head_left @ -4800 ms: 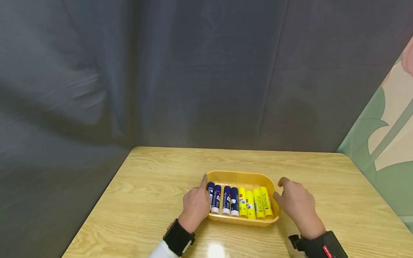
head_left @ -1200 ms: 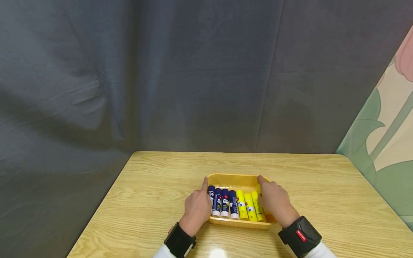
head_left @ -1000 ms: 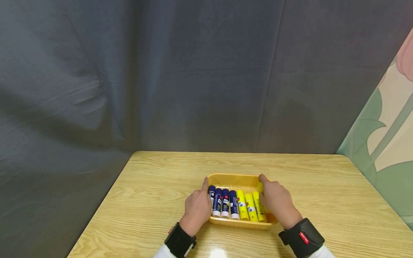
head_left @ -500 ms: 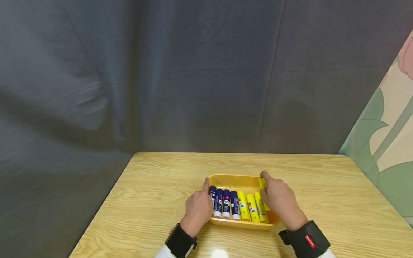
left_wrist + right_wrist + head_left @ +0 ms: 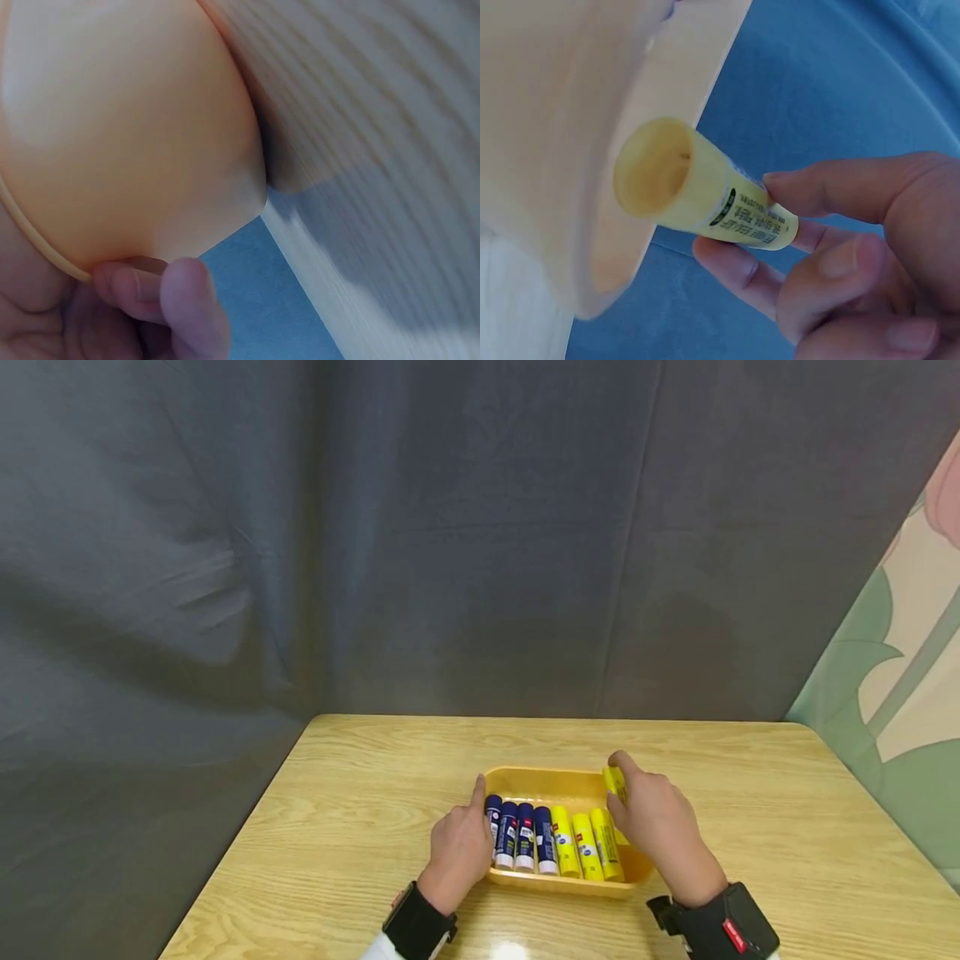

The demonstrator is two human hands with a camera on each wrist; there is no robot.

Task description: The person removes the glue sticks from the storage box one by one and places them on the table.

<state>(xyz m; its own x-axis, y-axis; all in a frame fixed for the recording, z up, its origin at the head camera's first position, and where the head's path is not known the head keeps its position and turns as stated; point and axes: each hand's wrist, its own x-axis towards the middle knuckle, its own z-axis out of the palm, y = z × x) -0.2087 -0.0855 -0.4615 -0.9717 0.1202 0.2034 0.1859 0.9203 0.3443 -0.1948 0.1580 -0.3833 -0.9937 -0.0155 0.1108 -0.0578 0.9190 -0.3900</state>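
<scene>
A yellow plastic tray (image 5: 551, 785) lies on the table, and my left hand (image 5: 459, 843) grips its left end. The index finger points along the rim; in the left wrist view other fingers (image 5: 195, 300) curl at the tray's edge. At the tray's right end my right hand (image 5: 660, 818) pinches a yellow glue stick (image 5: 727, 195) between thumb and fingers, tilted above the rim. Its hollow end faces the right wrist camera. Inside the tray, several dark blue glue sticks (image 5: 525, 837) with white ends lie side by side, left of 3 yellow glue sticks (image 5: 587, 845).
The wooden table (image 5: 360, 827) extends around the tray on all sides. A dark grey curtain (image 5: 480, 543) hangs behind and to the left. At the right is a wall with a painted floral pattern (image 5: 915, 668).
My right hand, earlier beside the tray and holding nothing, reached in, took the rightmost yellow glue stick and lifted it up at the right end. The left hand stays on the tray.
</scene>
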